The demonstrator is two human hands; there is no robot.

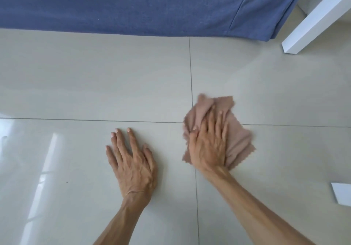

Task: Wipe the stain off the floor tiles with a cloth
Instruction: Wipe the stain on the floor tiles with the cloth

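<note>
In the head view, the right hand [208,142] presses flat, fingers spread, on a pink cloth [237,138] crumpled over the crossing of grout lines in the floor tiles [95,85]. The left hand [133,161] lies open and empty on the tile just beside. A blue fabric [133,3] lies beyond.

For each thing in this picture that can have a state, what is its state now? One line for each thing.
cloth: crumpled, flat on the floor tiles, over the crossing of the grout lines.
right hand: palm down, pressing on the cloth.
left hand: empty, fingers spread, flat on the tile.
floor tiles: glossy, with light reflections; no stain visible.
blue fabric: hanging down to the floor.
white furniture leg: standing on the floor.
</note>
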